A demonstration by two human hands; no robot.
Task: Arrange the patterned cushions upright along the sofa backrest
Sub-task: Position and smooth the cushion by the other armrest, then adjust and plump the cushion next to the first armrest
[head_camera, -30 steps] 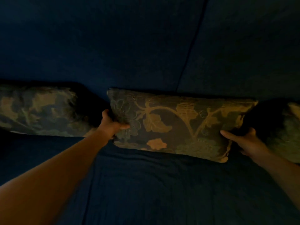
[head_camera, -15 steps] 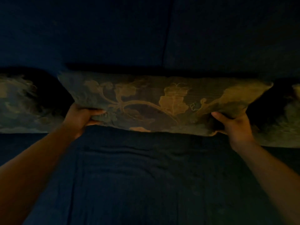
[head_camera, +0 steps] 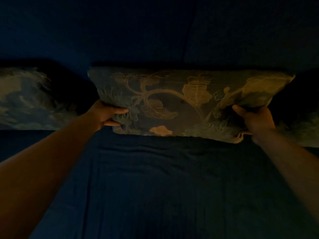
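Mid-frame, the left hand [head_camera: 110, 113] and right hand [head_camera: 253, 119] grip the patterned cushion [head_camera: 181, 102] by its lower corners against the dark blue sofa backrest [head_camera: 120, 35].

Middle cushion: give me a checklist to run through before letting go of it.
1. Left hand grips the middle cushion at its lower left corner: ok.
2. Right hand grips its lower right corner: ok.
3. Cushion back against the sofa backrest: cannot tell, too dark.
4. Bottom edge on the seat: ok.
5. Gap to the left cushion: ok, apart.
6. Gap to the right cushion: cannot tell, shadowed.
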